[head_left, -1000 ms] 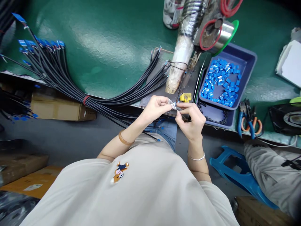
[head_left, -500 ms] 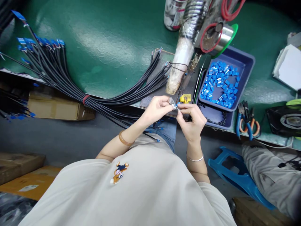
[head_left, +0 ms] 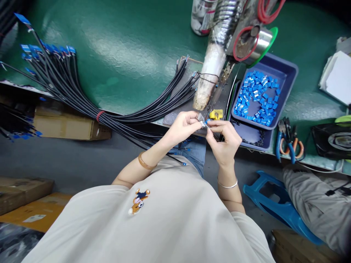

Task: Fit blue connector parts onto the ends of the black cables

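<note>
My left hand (head_left: 182,128) and my right hand (head_left: 225,140) meet at the front edge of the green bench (head_left: 131,54), fingertips pinched together. Between them sits a small silvery and blue connector piece (head_left: 204,123), gripped from both sides. A bundle of black cables (head_left: 120,117) with blue ends lies across the bench to my left and runs down toward my lap. Close to my right hand, a dark blue tray (head_left: 287,69) holds several small blue connectors (head_left: 257,98).
A foil-wrapped tool arm (head_left: 214,62) and a solder spool (head_left: 257,40) stand behind my hands. A yellow clip (head_left: 216,114) lies by the tray. Pliers (head_left: 286,140) rest at right. Another person's leg (head_left: 315,204) and a blue stool (head_left: 276,204) are lower right. Cardboard boxes (head_left: 68,126) sit under the bench.
My hands have stayed pinched together on the small piece; the fingers have shifted only slightly. The view has drifted a little.
</note>
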The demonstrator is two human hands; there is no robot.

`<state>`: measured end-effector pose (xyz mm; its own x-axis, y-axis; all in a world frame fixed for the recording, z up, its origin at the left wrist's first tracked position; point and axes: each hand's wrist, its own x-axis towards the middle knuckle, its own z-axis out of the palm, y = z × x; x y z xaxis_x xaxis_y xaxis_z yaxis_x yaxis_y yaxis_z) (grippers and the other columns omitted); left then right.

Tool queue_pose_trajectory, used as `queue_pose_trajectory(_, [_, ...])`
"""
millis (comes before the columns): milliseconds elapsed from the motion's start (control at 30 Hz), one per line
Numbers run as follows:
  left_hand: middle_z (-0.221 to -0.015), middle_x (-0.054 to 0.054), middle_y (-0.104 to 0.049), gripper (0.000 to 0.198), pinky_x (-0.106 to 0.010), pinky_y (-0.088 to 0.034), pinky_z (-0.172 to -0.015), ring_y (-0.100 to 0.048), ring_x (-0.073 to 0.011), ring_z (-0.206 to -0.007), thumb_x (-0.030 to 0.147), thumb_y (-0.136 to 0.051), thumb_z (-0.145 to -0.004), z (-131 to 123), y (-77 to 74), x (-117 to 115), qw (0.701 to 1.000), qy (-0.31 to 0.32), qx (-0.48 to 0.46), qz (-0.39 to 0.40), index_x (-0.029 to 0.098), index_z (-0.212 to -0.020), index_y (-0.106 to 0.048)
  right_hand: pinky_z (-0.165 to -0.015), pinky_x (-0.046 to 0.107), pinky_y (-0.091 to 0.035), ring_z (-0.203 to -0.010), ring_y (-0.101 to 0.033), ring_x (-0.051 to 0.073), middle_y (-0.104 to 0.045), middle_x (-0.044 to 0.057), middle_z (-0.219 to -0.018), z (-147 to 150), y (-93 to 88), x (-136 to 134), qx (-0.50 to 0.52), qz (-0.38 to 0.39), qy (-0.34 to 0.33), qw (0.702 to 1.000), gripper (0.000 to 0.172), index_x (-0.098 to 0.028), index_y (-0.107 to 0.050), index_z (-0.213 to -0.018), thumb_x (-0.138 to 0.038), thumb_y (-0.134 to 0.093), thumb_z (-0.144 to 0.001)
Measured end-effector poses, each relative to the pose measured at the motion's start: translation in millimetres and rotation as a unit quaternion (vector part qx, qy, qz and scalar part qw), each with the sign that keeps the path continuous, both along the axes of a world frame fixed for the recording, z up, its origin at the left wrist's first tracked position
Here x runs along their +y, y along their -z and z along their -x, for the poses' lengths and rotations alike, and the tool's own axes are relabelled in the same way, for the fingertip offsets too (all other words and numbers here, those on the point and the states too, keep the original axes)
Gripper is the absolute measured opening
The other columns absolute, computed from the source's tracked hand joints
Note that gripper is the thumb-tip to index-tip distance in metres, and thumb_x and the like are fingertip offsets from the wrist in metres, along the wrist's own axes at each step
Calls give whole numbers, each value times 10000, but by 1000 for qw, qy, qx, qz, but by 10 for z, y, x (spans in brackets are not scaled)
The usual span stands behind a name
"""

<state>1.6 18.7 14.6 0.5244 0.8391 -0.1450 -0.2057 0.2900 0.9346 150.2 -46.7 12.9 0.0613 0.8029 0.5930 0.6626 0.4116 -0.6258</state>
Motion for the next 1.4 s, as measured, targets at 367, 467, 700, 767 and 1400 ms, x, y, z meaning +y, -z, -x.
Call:
queue_pose_trajectory(367, [-503,89,-419,158,-177,-256,-477,-314,-19,-457,179,-676,-704,-2,-81,19,1000,-1,-17,9,135,-661,-531,-821,315,-574,-872,-712,160,-740,12,-928,20,-69,4,-6,4,6,1000,172,-219,-623,-780,-61,-684,-806])
queue_pose_trajectory(467, [-503,87,-417,177,-179,-250,-474,-315,-19,-457,168,-675,-695,3,-76,28,1000,-2,-12,9,142,-632,-512,-819,318,-575,-875,-714,164,-739,15,-926,24,-74,2,-9,4,8,1000,173,-219,-615,-770,-65,-684,-803])
queue_pose_trajectory(700, [-519,76,-414,192,-183,-248,-490,-338,-24,-480,183,-667,-693,-4,-19,29,1000,13,12,9,142,-612,-499,-790,302,-578,-859,-708,154,-734,19,-901,21,-30,8,-9,12,8,1000,166,-214,-605,-777,-66,-667,-820])
queue_pose_trajectory(767, [-547,63,-440,182,-188,-256,-504,-368,-31,-505,204,-673,-694,-6,-15,23,1000,9,24,12,137,-635,-514,-788,297,-578,-857,-707,150,-733,16,-896,21,-31,10,-8,12,11,1000,166,-213,-610,-778,-64,-669,-820])
queue_pose_trajectory(1400, [-557,55,-407,177,-211,-212,-526,-320,-37,-515,240,-641,-735,29,-70,-1,998,36,51,12,134,-654,-524,-771,274,-566,-846,-709,143,-729,10,-904,46,-75,-40,-38,8,12,999,174,-224,-572,-805,-69,-646,-834])
